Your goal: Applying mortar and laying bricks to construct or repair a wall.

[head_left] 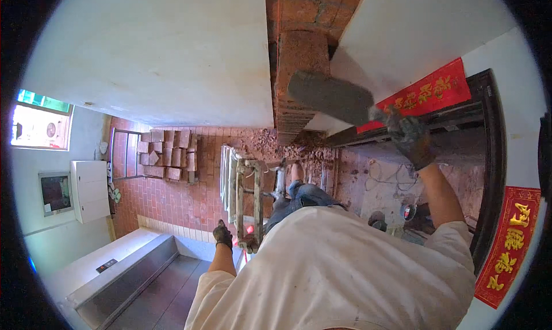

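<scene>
High on the right, my right hand [409, 137], in a dark mortar-stained glove, is closed round the handle of a trowel [330, 95]. Its broad grey blade points left, and its tip overlaps the brick column [302, 51] in this view. Bricks and mortar joints show on the column's rough face, in a gap between white walls. My left hand [222, 233], also gloved, hangs beside a worn wooden stand [259, 198] with its fingers loosely apart. Nothing shows in it. I see the stand below me, partly hidden by my shirt.
Stacked bricks [167, 154] lie on the red tiled floor [195, 200] at left. Rubble [267, 143] gathers at the column's foot. A dark door frame [489, 175] and red banners [425, 94] are at right. Below left stands a grey metal-lined recess [144, 278]; a white cabinet [91, 191] hangs beyond.
</scene>
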